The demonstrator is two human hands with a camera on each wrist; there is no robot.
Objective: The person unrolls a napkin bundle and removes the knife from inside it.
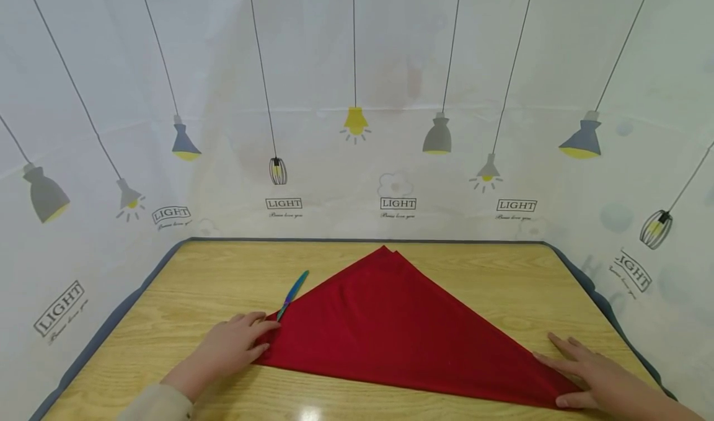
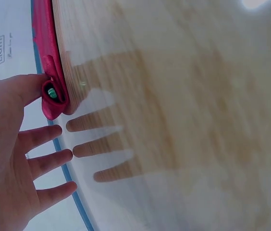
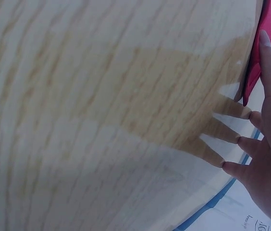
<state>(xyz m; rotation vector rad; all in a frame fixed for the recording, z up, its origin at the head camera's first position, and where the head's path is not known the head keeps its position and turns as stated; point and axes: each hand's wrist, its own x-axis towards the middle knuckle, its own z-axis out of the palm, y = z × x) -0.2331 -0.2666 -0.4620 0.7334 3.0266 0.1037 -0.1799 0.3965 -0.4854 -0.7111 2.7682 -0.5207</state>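
A red cloth [image 1: 368,328], folded into a broad triangle, lies on the table with its peak pointing away from me. A table knife [image 1: 292,294] with a blue-green shine sticks out past its left slanting edge; its lower part is covered. My left hand [image 1: 231,345] holds the folded left corner between thumb and fingers. In the left wrist view that corner forms a small roll [image 2: 53,109], with a green shiny tip [image 2: 52,93] inside. Over the right corner [image 3: 254,79], my right hand [image 1: 594,374] rests with fingers spread and straight, its thumb touching the cloth.
The wooden table [image 1: 195,291] has a dark blue border at its back and sides. A pale sheet [image 1: 323,67] printed with hanging lamps stands around it. Reflections of the hands show on the glossy tabletop in the wrist views.
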